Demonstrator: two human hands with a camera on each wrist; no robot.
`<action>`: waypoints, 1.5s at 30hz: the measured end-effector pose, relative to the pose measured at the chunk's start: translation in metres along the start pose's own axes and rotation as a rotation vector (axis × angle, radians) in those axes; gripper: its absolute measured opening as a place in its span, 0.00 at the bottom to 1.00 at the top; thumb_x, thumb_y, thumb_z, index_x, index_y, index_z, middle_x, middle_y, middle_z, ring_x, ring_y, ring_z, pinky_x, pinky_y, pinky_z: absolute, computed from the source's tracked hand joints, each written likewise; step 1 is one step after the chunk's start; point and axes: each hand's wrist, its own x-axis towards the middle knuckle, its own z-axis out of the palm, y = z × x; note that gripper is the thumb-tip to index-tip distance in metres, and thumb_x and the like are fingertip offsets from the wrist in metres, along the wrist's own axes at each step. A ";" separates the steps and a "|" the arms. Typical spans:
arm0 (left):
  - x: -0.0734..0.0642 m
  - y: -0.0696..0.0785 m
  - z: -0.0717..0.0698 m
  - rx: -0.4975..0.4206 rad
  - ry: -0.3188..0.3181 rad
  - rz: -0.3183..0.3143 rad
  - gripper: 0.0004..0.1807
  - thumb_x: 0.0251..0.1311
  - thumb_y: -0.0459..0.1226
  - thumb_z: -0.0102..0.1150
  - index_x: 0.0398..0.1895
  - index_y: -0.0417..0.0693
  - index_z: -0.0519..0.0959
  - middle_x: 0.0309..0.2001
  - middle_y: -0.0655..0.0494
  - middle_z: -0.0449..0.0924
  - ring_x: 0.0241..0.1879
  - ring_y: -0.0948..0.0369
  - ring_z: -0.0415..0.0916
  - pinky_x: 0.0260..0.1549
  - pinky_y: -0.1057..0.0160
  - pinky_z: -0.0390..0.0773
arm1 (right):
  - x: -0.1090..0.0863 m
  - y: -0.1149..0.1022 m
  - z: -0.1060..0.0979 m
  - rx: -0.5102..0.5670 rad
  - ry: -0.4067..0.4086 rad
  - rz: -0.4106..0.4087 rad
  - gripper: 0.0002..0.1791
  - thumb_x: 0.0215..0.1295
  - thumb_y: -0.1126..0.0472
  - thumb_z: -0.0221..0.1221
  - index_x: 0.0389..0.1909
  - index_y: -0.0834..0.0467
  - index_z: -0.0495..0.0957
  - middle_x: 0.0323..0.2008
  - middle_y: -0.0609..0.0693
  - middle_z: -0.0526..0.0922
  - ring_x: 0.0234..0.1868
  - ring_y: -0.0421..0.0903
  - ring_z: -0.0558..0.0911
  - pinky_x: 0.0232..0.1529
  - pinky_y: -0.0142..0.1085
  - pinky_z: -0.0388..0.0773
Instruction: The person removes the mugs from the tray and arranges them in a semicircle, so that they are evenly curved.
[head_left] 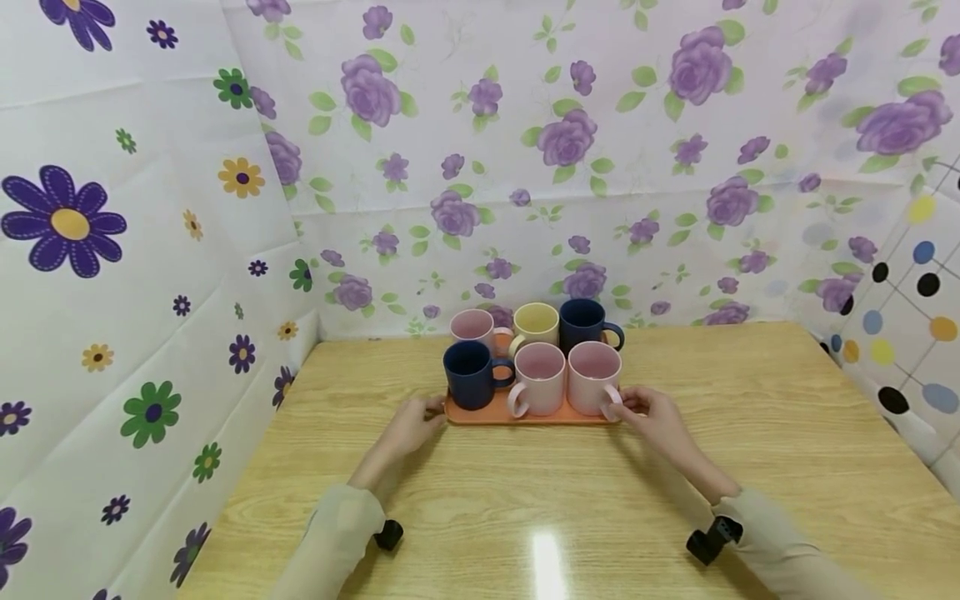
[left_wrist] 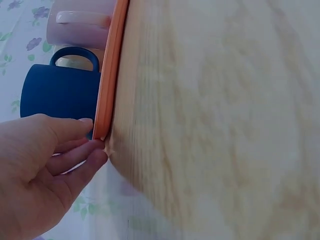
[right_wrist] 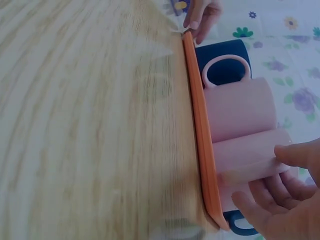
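Note:
Several mugs stand in two rows on an orange tray [head_left: 487, 414] toward the back of the table. My left hand [head_left: 417, 426] pinches the tray's left front corner, thumb above and fingertips below, beside a dark blue mug [left_wrist: 60, 90]. At the front right stands a pink mug [head_left: 591, 373], and my right hand [head_left: 660, 421] holds it at the handle, thumb on one side and fingers behind. Between these two mugs is another pink mug [head_left: 542, 379]. Behind them stand a third pink mug [head_left: 471, 325], a yellow mug [head_left: 536, 321] and a second dark blue mug [head_left: 581, 323].
The wooden table [head_left: 480, 500] reaches toward me, with a bright light reflection near its front. A flowered cloth [head_left: 480, 167] hangs close behind the tray. Patterned cloths also hang at the left and right sides.

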 end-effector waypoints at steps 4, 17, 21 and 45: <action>0.005 0.002 0.001 -0.009 0.018 -0.043 0.19 0.62 0.29 0.60 0.56 0.30 0.76 0.48 0.39 0.83 0.45 0.51 0.82 0.44 0.56 0.83 | 0.001 -0.003 0.004 -0.023 0.010 0.011 0.08 0.63 0.65 0.62 0.39 0.67 0.79 0.34 0.58 0.83 0.34 0.37 0.78 0.33 0.24 0.76; 0.014 0.001 0.005 -0.165 0.148 -0.129 0.18 0.51 0.24 0.66 0.48 0.27 0.80 0.41 0.36 0.84 0.40 0.49 0.83 0.40 0.59 0.84 | -0.010 -0.011 0.004 -0.136 0.123 -0.039 0.05 0.63 0.69 0.60 0.39 0.65 0.79 0.34 0.57 0.84 0.35 0.46 0.80 0.33 0.27 0.76; 0.014 0.001 0.005 -0.169 0.161 -0.143 0.18 0.51 0.24 0.67 0.47 0.28 0.80 0.42 0.35 0.84 0.40 0.49 0.84 0.39 0.60 0.85 | -0.014 -0.013 0.002 -0.136 0.132 -0.043 0.04 0.63 0.68 0.60 0.38 0.64 0.79 0.34 0.56 0.83 0.35 0.45 0.79 0.33 0.28 0.76; 0.015 -0.004 0.008 -0.133 0.167 -0.118 0.16 0.50 0.24 0.67 0.45 0.29 0.82 0.43 0.36 0.85 0.39 0.50 0.84 0.38 0.60 0.84 | -0.039 -0.040 -0.012 -0.077 0.109 -0.149 0.06 0.62 0.69 0.62 0.39 0.63 0.80 0.30 0.52 0.82 0.33 0.40 0.82 0.27 0.25 0.81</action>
